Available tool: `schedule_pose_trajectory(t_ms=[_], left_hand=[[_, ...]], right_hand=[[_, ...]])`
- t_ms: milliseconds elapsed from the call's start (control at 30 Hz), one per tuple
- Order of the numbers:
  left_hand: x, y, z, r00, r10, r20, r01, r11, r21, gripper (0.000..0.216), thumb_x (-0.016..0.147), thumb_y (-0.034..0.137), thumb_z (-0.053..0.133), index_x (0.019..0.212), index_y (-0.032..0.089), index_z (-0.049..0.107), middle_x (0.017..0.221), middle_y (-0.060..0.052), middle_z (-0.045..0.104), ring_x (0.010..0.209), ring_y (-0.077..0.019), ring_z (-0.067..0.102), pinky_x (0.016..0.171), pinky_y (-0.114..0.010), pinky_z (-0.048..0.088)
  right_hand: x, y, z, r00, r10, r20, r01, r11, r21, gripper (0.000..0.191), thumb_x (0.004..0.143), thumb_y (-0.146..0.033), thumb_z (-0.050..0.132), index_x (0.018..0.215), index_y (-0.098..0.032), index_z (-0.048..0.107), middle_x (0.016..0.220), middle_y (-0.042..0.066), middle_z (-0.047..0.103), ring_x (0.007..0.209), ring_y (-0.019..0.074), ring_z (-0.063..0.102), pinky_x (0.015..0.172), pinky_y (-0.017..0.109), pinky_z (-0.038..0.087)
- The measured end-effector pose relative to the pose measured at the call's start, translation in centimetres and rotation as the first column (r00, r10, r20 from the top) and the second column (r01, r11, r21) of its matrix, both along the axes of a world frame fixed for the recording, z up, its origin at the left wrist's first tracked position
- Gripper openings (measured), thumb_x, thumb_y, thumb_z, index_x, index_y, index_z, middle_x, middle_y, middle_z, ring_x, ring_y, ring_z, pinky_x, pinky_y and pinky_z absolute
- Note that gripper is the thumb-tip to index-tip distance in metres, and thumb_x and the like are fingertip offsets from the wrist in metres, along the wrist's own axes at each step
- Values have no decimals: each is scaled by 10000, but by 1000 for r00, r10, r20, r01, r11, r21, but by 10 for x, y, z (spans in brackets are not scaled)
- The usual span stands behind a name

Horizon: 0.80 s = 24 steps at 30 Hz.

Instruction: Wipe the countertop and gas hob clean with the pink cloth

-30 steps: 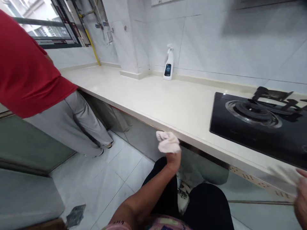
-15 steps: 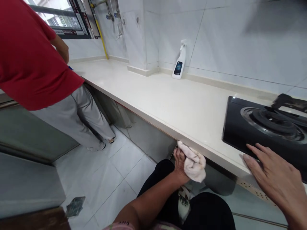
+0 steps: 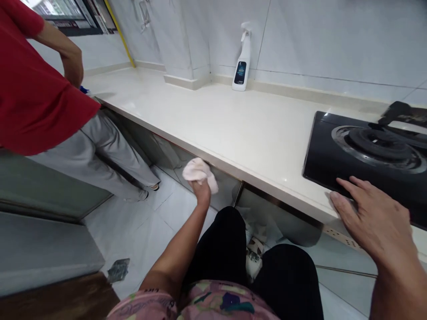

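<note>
Left to right along the white stone countertop [image 3: 187,120]: one co-worker [image 3: 40,89] in a red shirt and grey trousers stands at the countertop's far left stretch, one hand at its surface beside a small blue item [image 3: 84,90], too small to identify. One crumpled foil packet [image 3: 118,270] lies on the tiled floor, well left of and below the countertop. The left hand [image 3: 202,193] is raised on an outstretched left arm [image 3: 176,249], just below the countertop's front edge and not touching it. Its fingers are closed around one crumpled pale pink cloth [image 3: 200,173], which bunches over the hand and hides most of the grip. The cloth sits in front of the cabinet panel under the countertop. One white spray bottle [image 3: 242,62] stands upright at the countertop's back wall. The right hand [image 3: 370,218] lies palm down with fingers spread apart, holding nothing, its fingertips on the countertop's front right area, touching or just beside one black gas hob [image 3: 353,151]. One burner shows on the hob.
</note>
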<state>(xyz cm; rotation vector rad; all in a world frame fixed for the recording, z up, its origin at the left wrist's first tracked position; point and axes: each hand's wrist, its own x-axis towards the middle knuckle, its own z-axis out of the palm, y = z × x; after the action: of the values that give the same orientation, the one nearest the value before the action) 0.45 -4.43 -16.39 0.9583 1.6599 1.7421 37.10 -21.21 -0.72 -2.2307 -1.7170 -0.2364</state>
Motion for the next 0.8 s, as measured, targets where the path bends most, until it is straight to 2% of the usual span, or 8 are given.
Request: schedule_pose_trajectory(t_ms=[100,233,333,433,533,633,700,800], left_hand=[[-18,10,14,991,81,108,-76,996,-52,629,866,171,628,1475,123,479,1517,-209,551,1503,-305,472,1293,-476,312],[-3,-11,39,975,17,220,-17,1000,-3,521,890,174,587,1407,120,558,1356,-177,694,1338,-298,642,1173,-452,489],[17,-40,70,954,-93,287,48,986,158,472,902,218,620,1369,147,609,1234,-128,760,1273,-300,686,1111,-430,550],[35,-56,114,922,-250,295,127,917,379,413,934,307,664,1330,193,641,1180,-92,777,1268,-309,689,1102,-450,568],[61,-47,159,894,-420,158,312,835,454,311,1028,377,587,1265,188,657,1179,-104,766,1251,-284,698,1089,-469,572],[91,-20,187,812,-578,-75,566,751,339,292,1034,432,615,1183,189,679,1210,-128,740,1267,-293,676,1091,-526,549],[104,-4,191,802,-560,-210,597,763,248,324,921,419,782,1131,189,694,1246,-150,710,1329,-355,616,1144,-614,481],[98,-4,174,818,-401,-412,526,811,255,421,834,351,854,1189,200,685,1349,-168,645,1425,-403,503,1221,-678,349]], right_hand=[[0,1,1,1000,-11,-5,11,1000,7,788,1014,-736,175,1432,-247,631,1630,118,516,1558,349,401,1252,636,323],[0,1,-1,1000,7,-5,-7,999,38,748,1021,-718,198,1411,-253,635,1620,111,528,1550,330,414,1255,601,329],[0,1,-1,1000,7,-6,-6,1000,30,757,1023,-715,196,1418,-240,632,1624,123,521,1555,331,403,1253,602,325],[1,2,-2,1000,5,-16,-5,1000,24,778,1017,-732,191,1413,-230,635,1628,129,513,1559,334,395,1259,599,310],[2,3,-3,1000,21,-23,-20,1000,10,800,1011,-739,181,1422,-217,628,1631,135,507,1567,327,383,1272,576,293],[2,4,-4,999,16,-38,-17,1000,-7,809,1013,-723,161,1446,-210,613,1643,135,493,1585,313,353,1287,568,263],[1,3,-3,999,2,-48,-3,1000,-22,810,1018,-707,158,1476,-200,592,1661,137,470,1597,308,329,1295,573,244],[-3,2,0,999,-1,-47,-1,999,-52,801,1035,-674,159,1516,-175,561,1682,145,434,1604,320,307,1301,588,228]])
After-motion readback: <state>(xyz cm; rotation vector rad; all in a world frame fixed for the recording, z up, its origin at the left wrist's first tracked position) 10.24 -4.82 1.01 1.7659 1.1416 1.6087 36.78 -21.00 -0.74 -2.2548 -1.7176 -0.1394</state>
